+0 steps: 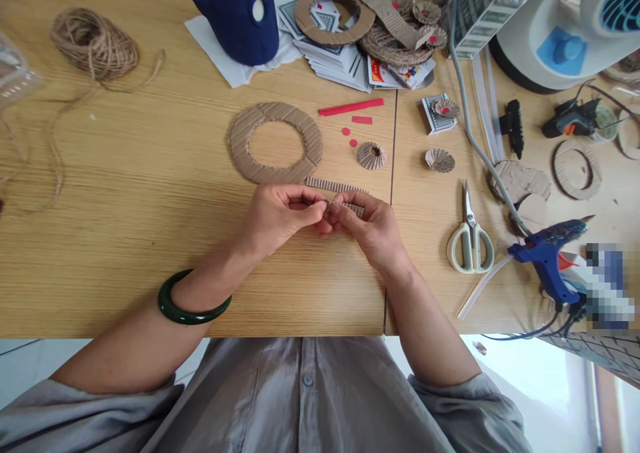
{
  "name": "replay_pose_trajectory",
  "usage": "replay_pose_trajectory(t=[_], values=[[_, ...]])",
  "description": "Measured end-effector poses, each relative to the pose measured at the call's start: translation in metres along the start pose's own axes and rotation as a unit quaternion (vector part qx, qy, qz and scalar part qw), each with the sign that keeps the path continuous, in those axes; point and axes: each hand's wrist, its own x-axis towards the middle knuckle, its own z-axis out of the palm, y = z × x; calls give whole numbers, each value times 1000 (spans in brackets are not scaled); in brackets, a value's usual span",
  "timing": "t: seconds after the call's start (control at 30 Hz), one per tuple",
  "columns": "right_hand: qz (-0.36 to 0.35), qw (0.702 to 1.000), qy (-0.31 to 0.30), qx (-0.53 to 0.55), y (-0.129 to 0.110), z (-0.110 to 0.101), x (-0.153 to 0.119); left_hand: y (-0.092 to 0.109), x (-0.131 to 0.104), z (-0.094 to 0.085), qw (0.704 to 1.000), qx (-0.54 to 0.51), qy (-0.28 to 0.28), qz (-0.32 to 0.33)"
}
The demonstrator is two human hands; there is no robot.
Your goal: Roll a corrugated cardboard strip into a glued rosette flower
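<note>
Both of my hands meet just below a cardboard ring (240, 140). My left hand (280, 216) pinches one end of a small corrugated cardboard strip (356, 209) between thumb and finger. The strip's other part lies in the fingers of my right hand (369, 226), which is closed on it too. My fingers hide much of the strip. A second corrugated strip (333, 185) lies flat on the table right behind my fingertips. Farther back are a pleated cardboard rosette (371, 156), two red dots (346, 132) and red paper strips (350, 107).
Scissors (470, 246) and a blue glue gun (550, 253) lie to the right, with a grey cable (467, 120) crossing there. Twine (95, 43) sits back left. Behind are a blue cap (235, 16) and playing cards (340, 66). A white fan (530, 46) stands back right.
</note>
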Motion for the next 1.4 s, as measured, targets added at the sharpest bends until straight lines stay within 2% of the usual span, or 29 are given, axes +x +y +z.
replay_pose_trajectory(t=[0.4,0.7,1.03,1.3,1.4], values=[[5,1000,28,1,3,2,-2,1,-5,3,996,74,19,46],[-50,996,55,-42,2,5,2,-2,-7,5,988,112,55,92],[-20,999,40,-4,0,2,1,2,-9,11,994,64,67,52],[-9,1000,17,19,-1,3,0,2,-9,11,995,62,75,28],[4,999,13,37,0,3,-1,2,-9,11,993,74,78,38]])
